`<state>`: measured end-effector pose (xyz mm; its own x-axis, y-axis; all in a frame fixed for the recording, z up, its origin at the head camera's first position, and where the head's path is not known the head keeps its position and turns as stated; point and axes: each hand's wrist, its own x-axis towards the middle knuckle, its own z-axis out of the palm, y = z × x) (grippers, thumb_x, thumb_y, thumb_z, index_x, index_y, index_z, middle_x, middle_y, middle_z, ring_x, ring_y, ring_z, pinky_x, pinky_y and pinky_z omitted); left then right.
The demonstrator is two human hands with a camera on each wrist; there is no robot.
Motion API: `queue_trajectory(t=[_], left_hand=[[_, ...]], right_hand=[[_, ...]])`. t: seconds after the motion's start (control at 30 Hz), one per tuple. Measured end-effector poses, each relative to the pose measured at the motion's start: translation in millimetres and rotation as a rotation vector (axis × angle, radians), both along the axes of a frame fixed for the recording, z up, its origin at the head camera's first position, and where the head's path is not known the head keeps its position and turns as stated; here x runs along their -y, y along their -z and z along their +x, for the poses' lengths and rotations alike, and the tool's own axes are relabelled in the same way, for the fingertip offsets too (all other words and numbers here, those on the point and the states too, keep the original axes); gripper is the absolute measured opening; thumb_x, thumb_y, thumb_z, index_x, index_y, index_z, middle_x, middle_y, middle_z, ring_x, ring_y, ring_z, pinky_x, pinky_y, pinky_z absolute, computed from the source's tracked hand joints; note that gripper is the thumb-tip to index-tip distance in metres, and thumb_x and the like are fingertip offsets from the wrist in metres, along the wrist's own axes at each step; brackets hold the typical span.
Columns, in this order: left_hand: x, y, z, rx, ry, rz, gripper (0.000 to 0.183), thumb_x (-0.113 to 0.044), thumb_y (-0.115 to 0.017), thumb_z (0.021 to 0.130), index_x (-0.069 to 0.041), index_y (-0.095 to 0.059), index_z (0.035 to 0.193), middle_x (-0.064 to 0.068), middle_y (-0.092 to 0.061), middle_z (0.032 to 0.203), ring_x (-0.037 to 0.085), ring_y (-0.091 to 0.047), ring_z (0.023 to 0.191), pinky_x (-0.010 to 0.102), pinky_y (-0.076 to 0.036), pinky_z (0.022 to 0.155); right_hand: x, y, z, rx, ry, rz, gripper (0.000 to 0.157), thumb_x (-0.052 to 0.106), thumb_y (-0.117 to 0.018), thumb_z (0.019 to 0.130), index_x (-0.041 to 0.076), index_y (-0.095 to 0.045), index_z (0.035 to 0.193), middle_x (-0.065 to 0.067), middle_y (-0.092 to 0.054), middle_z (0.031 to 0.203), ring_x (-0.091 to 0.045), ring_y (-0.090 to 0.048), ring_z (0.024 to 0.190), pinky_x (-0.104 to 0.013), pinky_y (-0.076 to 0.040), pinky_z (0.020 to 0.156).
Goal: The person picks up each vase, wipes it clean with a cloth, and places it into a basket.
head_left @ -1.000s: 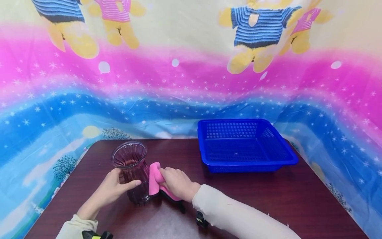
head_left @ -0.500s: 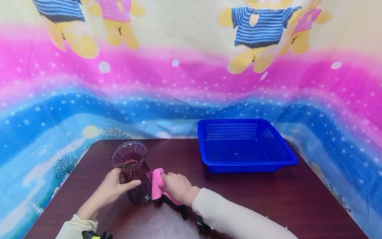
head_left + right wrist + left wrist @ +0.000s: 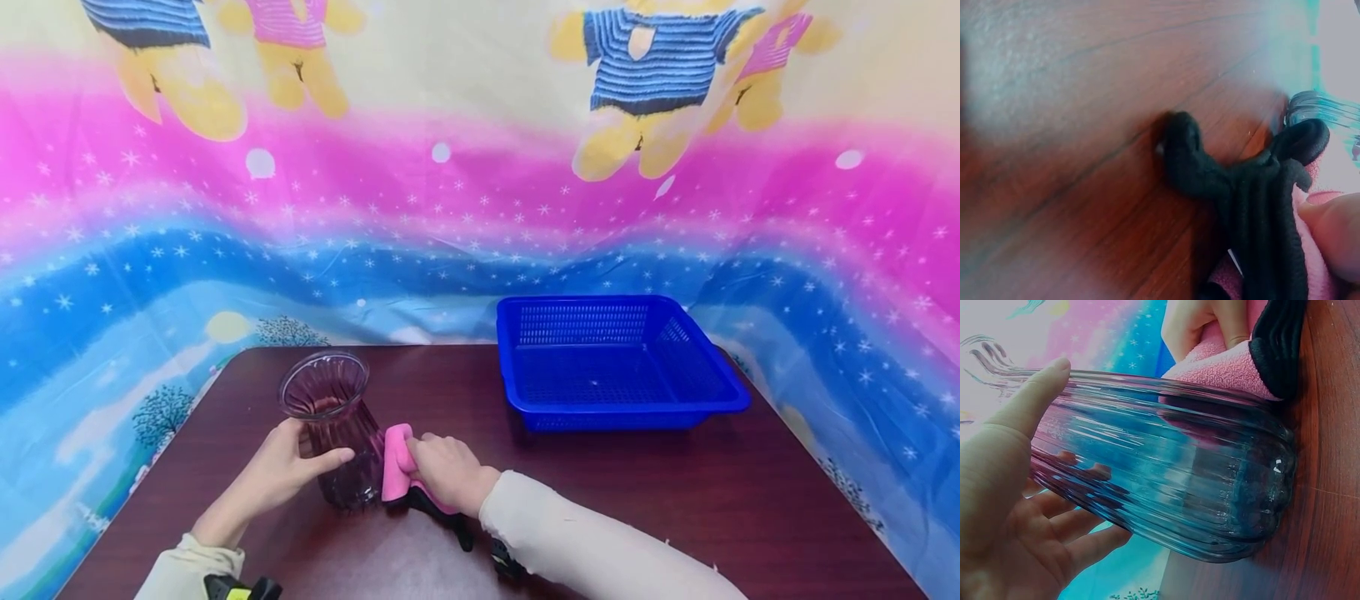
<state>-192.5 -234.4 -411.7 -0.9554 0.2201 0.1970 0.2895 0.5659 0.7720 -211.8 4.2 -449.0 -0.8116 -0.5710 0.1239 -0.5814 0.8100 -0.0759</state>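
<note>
A ribbed, purple-tinted glass vase [image 3: 348, 458] with a flared rim stands on the table. My left hand [image 3: 273, 471] grips it around the middle, thumb on the near side; the left wrist view shows the fingers [image 3: 1088, 540] curled behind the glass. On the vase's right, my right hand [image 3: 450, 471] grips a folded pink cloth [image 3: 397, 467]. The cloth lies against the lower side of the glass. Black edging [image 3: 1260, 212] runs along the cloth, and a loose black end [image 3: 1185, 150] hangs near the tabletop. The right palm is hidden.
A blue plastic basket [image 3: 630, 410] with perforated walls stands at the back right of the dark wooden table [image 3: 675, 500]. Behind the table hangs a printed curtain [image 3: 450, 200] with teddy bears and snowflakes, close to the table's back edge.
My right hand has moved the pink cloth slightly down the vase's side and to the right. My left hand and the vase have stayed in place.
</note>
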Motion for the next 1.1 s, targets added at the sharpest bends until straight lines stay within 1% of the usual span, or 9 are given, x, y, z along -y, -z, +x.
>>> queue_trajectory(t=[0.07,0.3,0.6,0.8,0.97,1.1], left_hand=[[0.2,0.5,-0.3,-0.001,0.009,0.007,0.059,-0.025,-0.077,0.082,-0.003,-0.050,0.130,0.019,-0.068,0.116,-0.005,-0.065,0.093,0.020,-0.056,0.079],[0.5,-0.5,-1.1,0.005,0.009,0.011,0.061,-0.025,-0.077,0.083,-0.002,-0.048,0.132,0.021,-0.067,0.118,-0.005,-0.064,0.093,0.019,-0.056,0.080],[-0.7,-0.1,-0.3,0.023,0.004,0.008,0.059,-0.024,-0.077,0.082,-0.002,-0.050,0.130,0.020,-0.068,0.116,-0.005,-0.065,0.092,0.019,-0.056,0.079],[0.6,-2.3,1.6,0.019,0.005,0.014,0.057,-0.024,-0.076,0.083,-0.001,-0.051,0.128,0.021,-0.067,0.117,-0.006,-0.064,0.093,0.018,-0.056,0.079],[-0.4,-2.0,1.9,0.018,0.015,0.032,0.057,-0.024,-0.077,0.082,-0.002,-0.051,0.129,0.020,-0.067,0.117,-0.006,-0.064,0.093,0.018,-0.055,0.079],[-0.4,-0.5,1.4,0.015,0.026,0.048,0.057,-0.023,-0.077,0.083,-0.001,-0.051,0.128,0.020,-0.068,0.116,-0.006,-0.064,0.092,0.019,-0.056,0.078]], right_hand=[[0.1,1.1,-0.2,-0.008,-0.002,0.003,0.018,0.031,-0.066,0.090,0.015,-0.058,0.091,-0.003,-0.064,0.081,-0.022,-0.066,0.071,-0.032,-0.051,0.054],[0.3,-0.3,0.0,-0.010,0.000,0.013,0.017,0.030,-0.066,0.090,0.014,-0.059,0.094,-0.004,-0.064,0.081,-0.022,-0.065,0.071,-0.032,-0.051,0.054],[-1.2,0.3,-0.2,-0.003,0.015,0.021,0.017,0.033,-0.066,0.089,0.018,-0.060,0.093,-0.001,-0.065,0.084,-0.021,-0.067,0.074,-0.031,-0.051,0.057],[-1.4,0.3,-1.7,-0.004,-0.005,0.014,0.017,0.033,-0.065,0.090,0.018,-0.060,0.095,-0.001,-0.065,0.084,-0.019,-0.067,0.076,-0.030,-0.052,0.058],[-4.1,-1.2,-3.3,0.003,-0.029,0.003,0.020,0.035,-0.065,0.090,0.017,-0.061,0.098,-0.001,-0.066,0.087,-0.020,-0.068,0.077,-0.031,-0.053,0.059],[-7.4,-1.2,-4.6,0.007,-0.052,-0.021,0.019,0.035,-0.065,0.091,0.017,-0.060,0.095,-0.001,-0.066,0.085,-0.018,-0.066,0.077,-0.030,-0.052,0.060]])
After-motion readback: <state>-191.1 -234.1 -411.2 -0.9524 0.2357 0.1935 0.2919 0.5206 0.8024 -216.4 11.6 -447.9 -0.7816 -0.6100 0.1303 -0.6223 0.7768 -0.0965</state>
